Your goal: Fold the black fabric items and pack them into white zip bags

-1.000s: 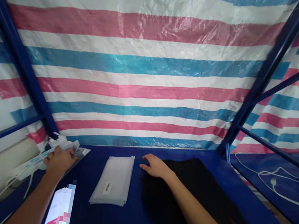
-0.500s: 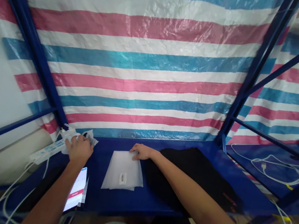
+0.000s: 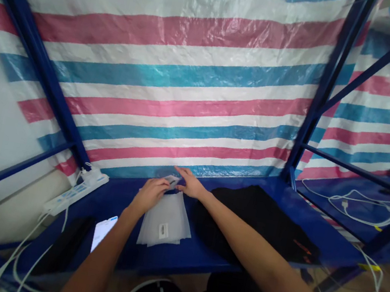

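My left hand is closed on a small, crumpled clear plastic bag with a dark mark on it. My right hand is at the bag's other side, its fingers spread around that end. Just below both hands lies a stack of frosted plastic bags, the top one bearing a small white barcode label. A black folded cloth with small orange-red print is spread to the right, under my right forearm.
A phone with a lit screen lies left of the frosted bags, beside a black item. A white power strip with cables stands at the left edge of the blue table. Blue metal posts frame a striped sheet.
My left hand has moved right from beside the power strip, bringing the crumpled plastic bag. My right hand has lifted off the frosted bags and come up to it.
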{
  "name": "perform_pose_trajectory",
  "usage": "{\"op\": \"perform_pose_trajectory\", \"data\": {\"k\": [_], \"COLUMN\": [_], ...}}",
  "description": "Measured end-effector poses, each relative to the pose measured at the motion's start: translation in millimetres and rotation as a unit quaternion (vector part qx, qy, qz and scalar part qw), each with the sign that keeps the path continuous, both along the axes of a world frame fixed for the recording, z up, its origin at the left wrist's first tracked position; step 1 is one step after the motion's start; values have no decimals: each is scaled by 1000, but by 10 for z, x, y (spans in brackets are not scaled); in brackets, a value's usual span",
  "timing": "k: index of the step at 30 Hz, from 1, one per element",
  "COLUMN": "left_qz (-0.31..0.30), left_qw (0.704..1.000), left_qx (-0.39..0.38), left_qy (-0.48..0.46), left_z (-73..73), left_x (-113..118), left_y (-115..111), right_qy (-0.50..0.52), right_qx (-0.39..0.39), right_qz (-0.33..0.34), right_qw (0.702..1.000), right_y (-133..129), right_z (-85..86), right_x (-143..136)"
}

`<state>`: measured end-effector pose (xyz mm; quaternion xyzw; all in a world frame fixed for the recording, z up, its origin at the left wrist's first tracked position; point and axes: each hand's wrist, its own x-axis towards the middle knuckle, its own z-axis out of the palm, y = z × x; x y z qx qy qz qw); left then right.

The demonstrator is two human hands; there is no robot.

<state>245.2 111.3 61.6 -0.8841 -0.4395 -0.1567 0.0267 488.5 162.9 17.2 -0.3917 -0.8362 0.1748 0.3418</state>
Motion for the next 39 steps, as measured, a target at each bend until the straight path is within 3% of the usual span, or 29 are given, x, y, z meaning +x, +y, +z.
{"op": "perform_pose_trajectory", "data": {"k": [3,8,12,14,18,21,24,28,33,36,39], "left_qz": [-41,100,129,115,70,45,29,38,122,150,146], "left_qw": [998,966,947,940,930,926,924,913,869,844,832], "left_qx": [1,44,60,68,79,83,79,78,101,91,72], "left_qy": [-37,-235,-287,-314,-353,-366,-374,-399,-468,-507,-531], "left_z": [-115,-277,-390,-434,-515,-562,-581,-566,-584,-635,-680], "left_x": [187,143,122,138,186,235,286,284,137,78,78], "left_y": [-96,-219,-225,-205,-184,-200,-223,-247,-243,-211,-181], "right_qy": [1,3,-3,-8,-5,-16,-31,-28,18,40,61], "right_qx": [35,54,80,122,211,200,186,186,160,149,141], "right_qz": [-9,-78,-101,-65,72,137,153,102,-15,-34,-24], "right_qw": [999,995,992,990,975,970,970,977,987,987,988], "right_y": [-12,-40,-163,-252,-365,-349,-306,-234,-59,-3,-41], "right_z": [-4,-64,-11,43,124,147,146,113,9,-45,-38], "right_x": [112,283,298,247,90,9,-6,127,533,681,656]}}
